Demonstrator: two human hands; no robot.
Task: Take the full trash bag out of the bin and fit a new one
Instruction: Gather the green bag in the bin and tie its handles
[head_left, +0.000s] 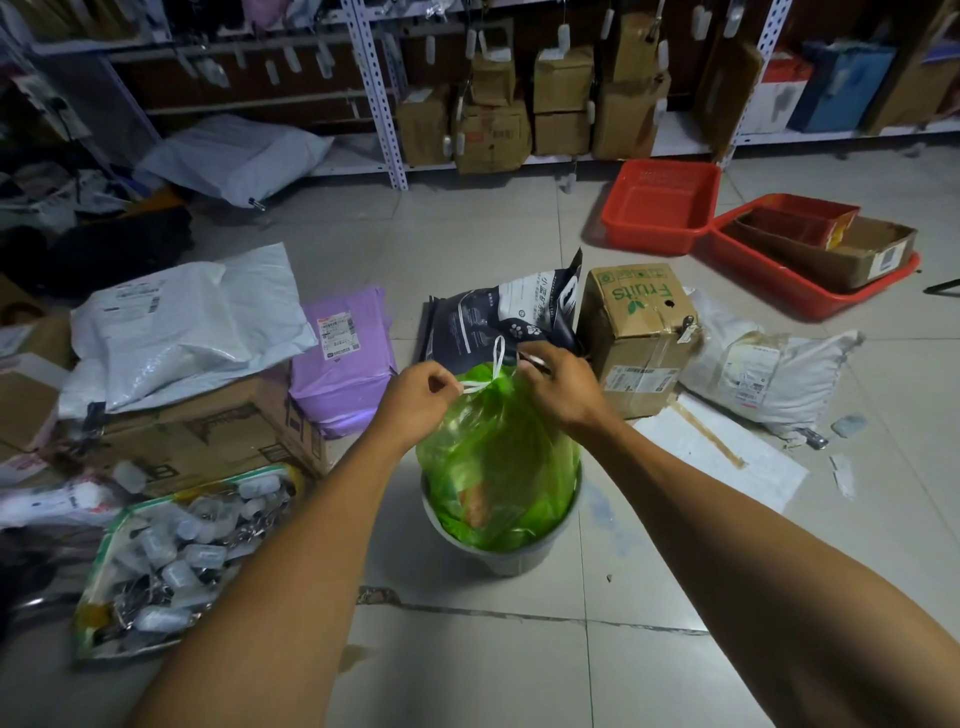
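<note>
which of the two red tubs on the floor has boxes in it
The nearer red tub at far right: a brown cardboard box lies inside it. The red tub behind it, closer to the shelves, holds nothing.

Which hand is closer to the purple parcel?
Left. The left hand pinches the bag's white drawstring just right of the purple parcel; the right hand is farther right, across the green bag.

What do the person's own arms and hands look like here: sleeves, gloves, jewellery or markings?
Both forearms are bare from the frame's lower edge up to the wrists; no sleeves show. The left hand and the right hand wear no gloves. No watch, bracelet or ring is visible, and no markings or tattoos can be seen on either arm in this dim light.
</note>
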